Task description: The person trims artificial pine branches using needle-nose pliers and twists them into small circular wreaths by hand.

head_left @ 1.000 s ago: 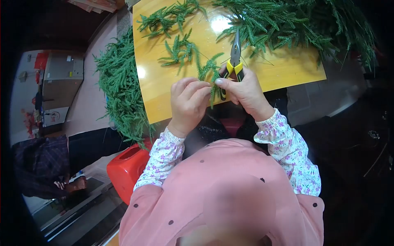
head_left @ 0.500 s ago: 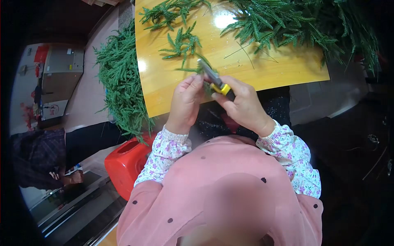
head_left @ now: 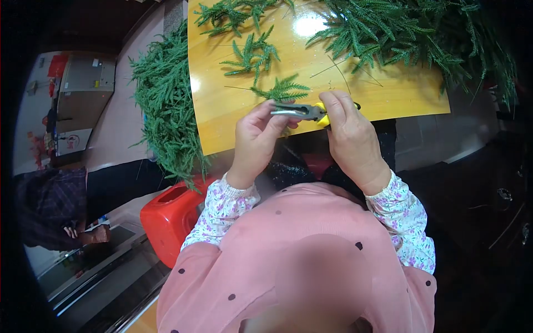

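My right hand [head_left: 352, 130] is closed round the yellow-and-black handles of a pair of pliers [head_left: 302, 112]. The grey jaws point left, slightly parted, and reach my left fingertips. My left hand [head_left: 256, 136] pinches the lower end of a green artificial fir sprig [head_left: 282, 89], whose fronds spread just above the jaws. What lies between the jaws cannot be made out. Another fir sprig [head_left: 252, 56] lies on the yellow tabletop [head_left: 222, 122] beyond my left hand.
A large pile of fir branches [head_left: 388, 39] covers the table's far right, with more sprigs [head_left: 227, 16] at the far left. A heap of greenery [head_left: 166, 105] stands left of the table. A red stool [head_left: 161, 222] is by my left side. Another person [head_left: 55, 205] is at the left.
The pliers have swung from upright-slanting to nearly level, jaws pointing left. My right hand has turned and shifted right. The sprig at my left fingers now shows more fully.
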Action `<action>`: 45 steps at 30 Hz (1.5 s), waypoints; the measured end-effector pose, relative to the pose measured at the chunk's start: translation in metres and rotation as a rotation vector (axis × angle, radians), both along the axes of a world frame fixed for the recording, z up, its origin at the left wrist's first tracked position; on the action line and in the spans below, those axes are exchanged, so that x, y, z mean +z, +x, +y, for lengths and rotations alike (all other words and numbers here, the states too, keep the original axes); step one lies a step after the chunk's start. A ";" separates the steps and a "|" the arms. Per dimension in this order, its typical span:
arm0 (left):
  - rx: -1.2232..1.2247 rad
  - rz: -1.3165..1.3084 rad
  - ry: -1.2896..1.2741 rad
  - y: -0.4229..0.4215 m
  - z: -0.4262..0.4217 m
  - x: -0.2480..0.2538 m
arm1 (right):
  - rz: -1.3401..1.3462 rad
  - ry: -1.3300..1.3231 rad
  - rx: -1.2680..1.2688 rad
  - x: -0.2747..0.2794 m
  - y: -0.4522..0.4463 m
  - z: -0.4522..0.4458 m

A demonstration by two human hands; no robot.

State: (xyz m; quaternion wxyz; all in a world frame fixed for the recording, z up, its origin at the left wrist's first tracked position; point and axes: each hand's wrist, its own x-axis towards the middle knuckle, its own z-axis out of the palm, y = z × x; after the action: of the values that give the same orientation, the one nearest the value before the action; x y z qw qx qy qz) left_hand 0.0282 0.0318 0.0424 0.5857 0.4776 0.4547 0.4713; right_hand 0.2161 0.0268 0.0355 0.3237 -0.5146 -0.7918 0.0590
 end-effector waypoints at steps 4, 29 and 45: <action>0.027 0.026 0.012 -0.005 0.000 0.000 | -0.048 -0.042 -0.052 0.003 0.001 0.001; 0.090 0.063 0.049 -0.003 0.001 -0.002 | -0.094 -0.131 -0.057 0.005 0.002 -0.004; 0.004 0.227 0.032 -0.002 -0.001 0.005 | -0.111 -0.090 -0.057 0.003 -0.001 -0.005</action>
State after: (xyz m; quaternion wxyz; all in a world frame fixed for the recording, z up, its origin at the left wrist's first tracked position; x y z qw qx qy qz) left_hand 0.0260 0.0308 0.0469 0.5215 0.5364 0.5116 0.4226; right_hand 0.2152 0.0216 0.0383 0.2573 -0.5534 -0.7902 0.0566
